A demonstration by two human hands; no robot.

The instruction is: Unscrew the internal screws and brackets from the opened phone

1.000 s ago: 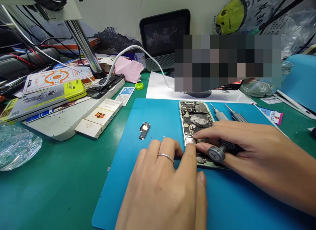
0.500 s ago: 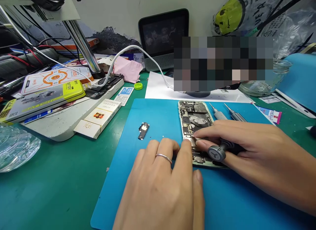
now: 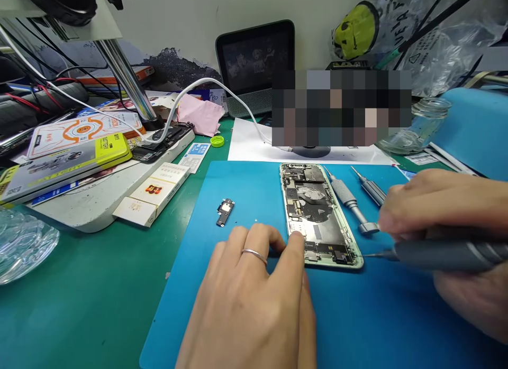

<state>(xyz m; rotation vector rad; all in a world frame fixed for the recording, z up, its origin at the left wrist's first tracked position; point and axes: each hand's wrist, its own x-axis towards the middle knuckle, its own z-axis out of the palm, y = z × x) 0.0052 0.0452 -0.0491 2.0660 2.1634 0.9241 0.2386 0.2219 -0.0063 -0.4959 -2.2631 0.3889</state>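
Observation:
A smartphone (image 3: 331,229) with its back off lies on the blue mat (image 3: 246,186), its inner parts showing. My left hand (image 3: 250,300), ringed, rests palm down on the mat with fingers apart; its index fingertip touches the phone's left edge. The thumb is partly hidden. To the right of the phone, my right hand (image 3: 440,205), blurred, is closed on a dark grey screwdriver (image 3: 440,255). The thin tip points left at the phone's lower right corner; whether it touches cannot be told. A small black phone part (image 3: 225,212) lies left of the phone.
Two silver screwdrivers (image 3: 349,197) (image 3: 369,185) lie right of the phone. Leftward are a cigarette box (image 3: 153,194), a yellow-grey battery box (image 3: 67,165) and a glass dish (image 3: 26,247). Behind stand a screen (image 3: 256,60) and a glass jar (image 3: 416,126).
My right hand has moved right, off the phone's inside, and the screwdriver has swung to lie flat with its tip leftward. My left hand still rests at the phone's left edge.

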